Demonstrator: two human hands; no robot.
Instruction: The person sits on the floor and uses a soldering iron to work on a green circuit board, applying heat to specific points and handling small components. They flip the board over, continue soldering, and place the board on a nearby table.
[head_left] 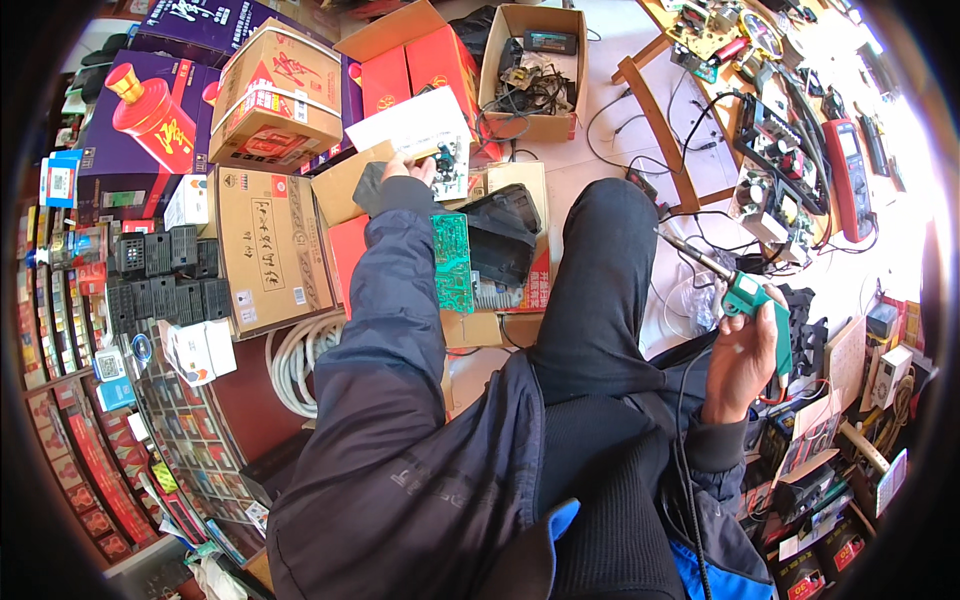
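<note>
My right hand (pixel 744 355) is wrapped round the green handle of a soldering gun (pixel 752 298), its metal tip pointing up and to the left, beyond my knee. Over the boxes at upper left of centre, my left hand (pixel 412 170) has its fingers bent at the edge of a pale circuit board (pixel 453 178) with dark parts on it; the sleeve hides part of the grip. Just below that hand lies a green circuit board (pixel 452 262). Black plastic housings (pixel 500 235) rest beside it in an opened carton.
An open box of cables (pixel 530 85) stands at the back. Stacked cartons (pixel 270 245) and black adapters (pixel 165 275) fill the left. On the right, a wooden-legged bench (pixel 660 120) carries electronic parts and a red multimeter (pixel 850 180). A black cord (pixel 688 470) crosses my lap.
</note>
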